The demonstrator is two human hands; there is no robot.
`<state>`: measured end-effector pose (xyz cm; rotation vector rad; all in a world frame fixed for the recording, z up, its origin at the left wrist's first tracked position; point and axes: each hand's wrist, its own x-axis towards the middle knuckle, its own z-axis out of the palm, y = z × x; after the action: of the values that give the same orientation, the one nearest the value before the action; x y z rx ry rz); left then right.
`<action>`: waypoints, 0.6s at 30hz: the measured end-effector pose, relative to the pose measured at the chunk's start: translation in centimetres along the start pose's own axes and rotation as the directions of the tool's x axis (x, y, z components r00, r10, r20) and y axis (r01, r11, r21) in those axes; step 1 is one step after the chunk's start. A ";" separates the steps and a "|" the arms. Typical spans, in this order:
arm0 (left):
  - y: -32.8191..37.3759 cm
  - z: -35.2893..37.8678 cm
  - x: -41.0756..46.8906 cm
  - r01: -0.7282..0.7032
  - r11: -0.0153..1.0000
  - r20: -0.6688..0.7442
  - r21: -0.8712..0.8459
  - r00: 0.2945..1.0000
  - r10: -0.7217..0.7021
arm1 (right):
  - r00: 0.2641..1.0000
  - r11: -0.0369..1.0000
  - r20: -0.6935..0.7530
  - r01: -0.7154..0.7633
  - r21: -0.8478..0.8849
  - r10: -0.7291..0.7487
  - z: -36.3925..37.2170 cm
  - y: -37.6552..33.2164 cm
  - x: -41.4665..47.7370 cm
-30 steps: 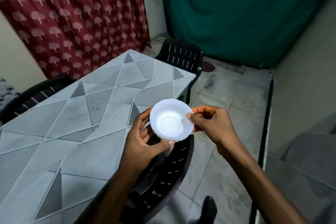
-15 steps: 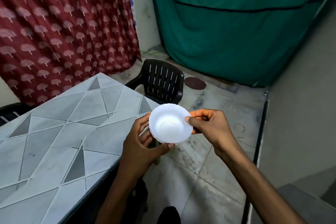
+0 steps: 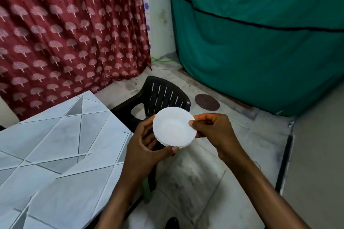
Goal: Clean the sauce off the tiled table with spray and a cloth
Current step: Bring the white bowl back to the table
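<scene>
both hands grip scalloped white bowl

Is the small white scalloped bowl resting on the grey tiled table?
No, the left hand and right hand hold the small white scalloped bowl in the air, past the edge of the grey tiled table.

Red tree-patterned curtain, green tarp, black plastic chair, pale stained floor tiles
</scene>
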<state>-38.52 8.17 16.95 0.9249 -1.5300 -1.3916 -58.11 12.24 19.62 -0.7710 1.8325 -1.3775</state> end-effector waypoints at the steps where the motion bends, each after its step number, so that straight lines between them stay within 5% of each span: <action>1: 0.0 0.4 1.3 0.016 1.000 -0.019 -0.005 1.000 -0.017 | 1.000 1.000 0.011 -0.010 0.010 0.010 0.0 -0.1 1.7; 11: -2.9 2.1 9.5 0.087 0.996 -0.418 0.015 0.906 -0.073 | 0.901 0.999 0.434 0.009 -0.045 0.011 6.1 -0.8 17.6; 18: -3.5 3.6 9.3 0.115 0.993 -0.759 0.001 0.647 -0.074 | 0.588 0.991 0.809 0.115 -0.068 -0.013 11.7 -2.8 22.0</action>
<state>-45.35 0.50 14.44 1.4125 -0.8630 -0.8285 -60.93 -12.39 16.11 -1.2791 1.1358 -0.7224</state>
